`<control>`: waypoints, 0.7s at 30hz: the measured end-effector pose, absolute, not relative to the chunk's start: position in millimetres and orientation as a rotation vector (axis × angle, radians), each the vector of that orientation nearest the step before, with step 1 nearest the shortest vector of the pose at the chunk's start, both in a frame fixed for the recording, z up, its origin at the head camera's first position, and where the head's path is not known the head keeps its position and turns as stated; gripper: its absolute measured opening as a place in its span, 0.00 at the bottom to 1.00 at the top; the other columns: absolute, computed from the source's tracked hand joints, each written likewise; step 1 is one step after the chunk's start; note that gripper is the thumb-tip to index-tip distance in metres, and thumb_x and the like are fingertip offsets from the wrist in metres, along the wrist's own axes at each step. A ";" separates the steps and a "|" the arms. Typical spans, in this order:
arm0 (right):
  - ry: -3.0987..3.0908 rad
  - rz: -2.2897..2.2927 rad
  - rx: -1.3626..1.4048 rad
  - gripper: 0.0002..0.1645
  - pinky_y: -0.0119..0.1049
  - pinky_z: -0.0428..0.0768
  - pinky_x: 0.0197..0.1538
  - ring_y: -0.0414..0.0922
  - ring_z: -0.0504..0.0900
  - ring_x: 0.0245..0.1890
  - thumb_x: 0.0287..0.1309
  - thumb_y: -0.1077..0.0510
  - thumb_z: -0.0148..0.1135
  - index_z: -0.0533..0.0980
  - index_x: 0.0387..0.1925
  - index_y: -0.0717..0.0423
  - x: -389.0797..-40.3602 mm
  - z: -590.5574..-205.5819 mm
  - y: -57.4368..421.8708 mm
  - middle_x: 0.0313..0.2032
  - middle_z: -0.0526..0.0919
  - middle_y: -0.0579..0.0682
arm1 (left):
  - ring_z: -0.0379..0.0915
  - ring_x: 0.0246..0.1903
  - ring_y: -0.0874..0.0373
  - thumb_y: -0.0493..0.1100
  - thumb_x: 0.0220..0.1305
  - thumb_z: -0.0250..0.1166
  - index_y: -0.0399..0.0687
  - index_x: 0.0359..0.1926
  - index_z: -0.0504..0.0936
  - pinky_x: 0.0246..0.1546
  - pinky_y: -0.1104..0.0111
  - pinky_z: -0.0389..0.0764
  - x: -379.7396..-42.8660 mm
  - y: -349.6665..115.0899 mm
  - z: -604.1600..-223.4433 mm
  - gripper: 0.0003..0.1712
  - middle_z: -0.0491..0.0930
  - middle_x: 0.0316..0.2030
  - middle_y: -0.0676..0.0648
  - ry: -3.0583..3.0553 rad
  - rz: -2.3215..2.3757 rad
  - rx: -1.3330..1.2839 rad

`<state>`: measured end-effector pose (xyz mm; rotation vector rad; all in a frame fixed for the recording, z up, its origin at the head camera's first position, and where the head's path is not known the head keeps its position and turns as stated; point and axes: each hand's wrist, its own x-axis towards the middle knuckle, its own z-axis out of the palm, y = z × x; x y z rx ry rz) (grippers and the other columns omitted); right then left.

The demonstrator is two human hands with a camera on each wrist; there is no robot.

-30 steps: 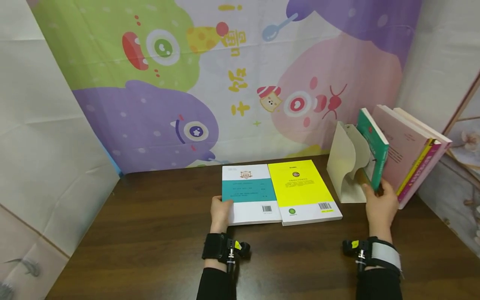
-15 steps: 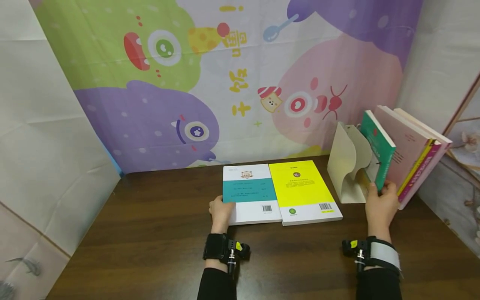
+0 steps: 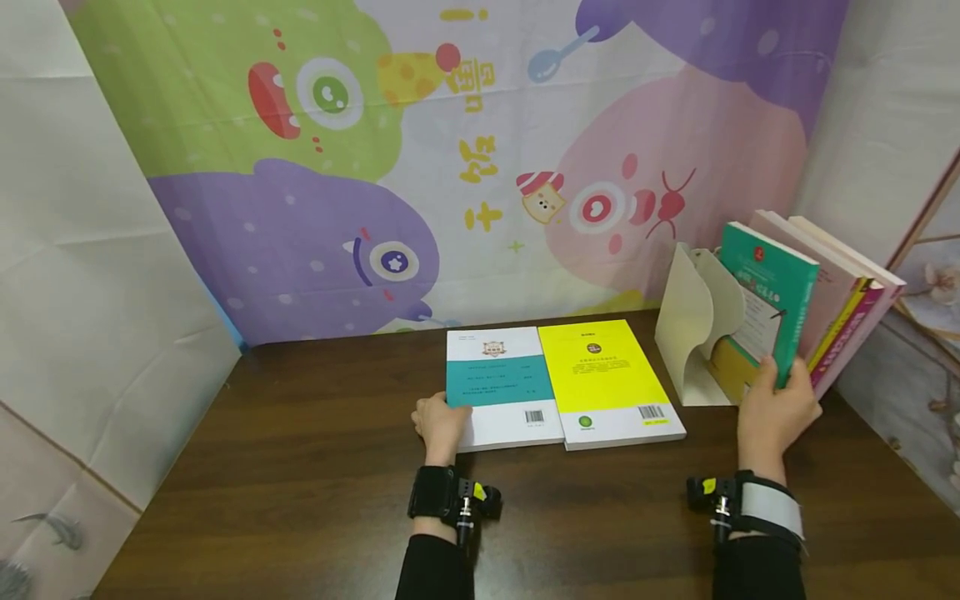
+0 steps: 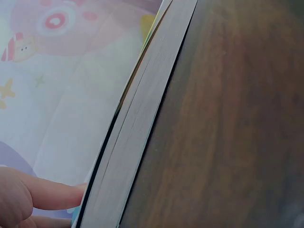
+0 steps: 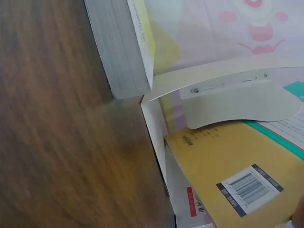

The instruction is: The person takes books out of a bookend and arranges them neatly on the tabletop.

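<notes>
My left hand (image 3: 441, 425) holds the left edge of a white-and-teal book (image 3: 502, 423) lying flat on the table. Its thumb (image 4: 57, 194) reaches onto the cover in the left wrist view. At the right, my right hand (image 3: 776, 421) grips a green book (image 3: 772, 279) by its near lower edge, thumb on the cover. That book leans in a cream bookend (image 3: 681, 333), its front cover turned toward me. The right wrist view shows the cover's mustard lower part with a barcode (image 5: 249, 189). Most of the right hand falls outside that view.
A yellow book (image 3: 600, 358) lies flat against the white-and-teal one. Behind the green book stand several others, including a pink book (image 3: 832, 271) and a magenta-spined book (image 3: 847, 337). A patterned cloth (image 3: 300, 250) hangs along the back edge of the brown table (image 3: 315, 483).
My right hand has shifted right, swinging the green book's near edge rightward so its front cover now shows. My left hand has moved only slightly at the book's edge.
</notes>
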<state>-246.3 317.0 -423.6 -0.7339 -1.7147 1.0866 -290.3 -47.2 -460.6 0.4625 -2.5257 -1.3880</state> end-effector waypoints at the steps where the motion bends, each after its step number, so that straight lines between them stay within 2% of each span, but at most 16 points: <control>1: -1.698 1.083 -0.739 0.21 0.30 0.62 0.35 0.53 0.75 0.41 0.61 0.47 0.52 0.75 0.38 0.64 -245.7 -422.7 316.1 0.40 0.81 0.57 | 0.60 0.45 0.38 0.34 0.45 0.66 0.27 0.44 0.78 0.46 0.51 0.60 -289.9 -47.1 -460.3 0.22 0.69 0.41 0.31 -2.524 -1.375 0.454; 4: -1.645 1.094 -0.763 0.23 0.26 0.63 0.35 0.48 0.77 0.41 0.60 0.45 0.52 0.75 0.38 0.64 -243.7 -417.8 313.4 0.41 0.82 0.55 | 0.62 0.42 0.39 0.33 0.44 0.67 0.25 0.41 0.79 0.43 0.52 0.64 -288.5 -46.7 -460.3 0.20 0.71 0.38 0.31 -2.521 -1.326 0.428; 7: -1.587 1.102 -0.757 0.23 0.24 0.68 0.41 0.41 0.78 0.44 0.59 0.45 0.54 0.77 0.40 0.61 -240.7 -409.7 312.5 0.44 0.82 0.51 | 0.64 0.41 0.39 0.34 0.43 0.68 0.25 0.38 0.79 0.43 0.53 0.65 -287.0 -46.7 -459.4 0.19 0.73 0.36 0.31 -2.537 -1.289 0.415; 11: -1.523 1.084 -0.701 0.19 0.23 0.70 0.45 0.34 0.78 0.44 0.58 0.46 0.56 0.79 0.40 0.57 -235.5 -397.2 312.6 0.43 0.83 0.46 | 0.67 0.44 0.37 0.36 0.47 0.66 0.25 0.43 0.77 0.45 0.51 0.68 -286.3 -52.0 -455.9 0.22 0.75 0.40 0.30 -2.579 -1.305 0.406; 15: -1.486 1.044 -0.649 0.16 0.22 0.70 0.44 0.31 0.77 0.42 0.58 0.48 0.56 0.79 0.40 0.55 -229.6 -386.9 313.2 0.41 0.83 0.43 | 0.72 0.44 0.38 0.37 0.52 0.63 0.26 0.50 0.74 0.44 0.51 0.73 -284.7 -63.2 -450.2 0.25 0.77 0.43 0.31 -2.602 -1.400 0.402; 17: -1.468 1.033 -0.633 0.14 0.22 0.70 0.43 0.30 0.77 0.41 0.59 0.48 0.56 0.80 0.38 0.50 -226.7 -382.5 314.8 0.40 0.83 0.42 | 0.73 0.43 0.38 0.38 0.54 0.62 0.26 0.52 0.73 0.42 0.52 0.75 -283.3 -67.1 -446.6 0.26 0.77 0.43 0.31 -2.587 -1.450 0.401; 21: -1.418 1.040 -0.627 0.10 0.22 0.68 0.41 0.30 0.77 0.40 0.60 0.49 0.54 0.78 0.39 0.44 -217.9 -370.0 313.4 0.39 0.83 0.38 | 0.74 0.42 0.41 0.39 0.56 0.62 0.28 0.51 0.74 0.41 0.53 0.75 -283.2 -69.0 -437.3 0.24 0.79 0.41 0.34 -2.455 -1.467 0.421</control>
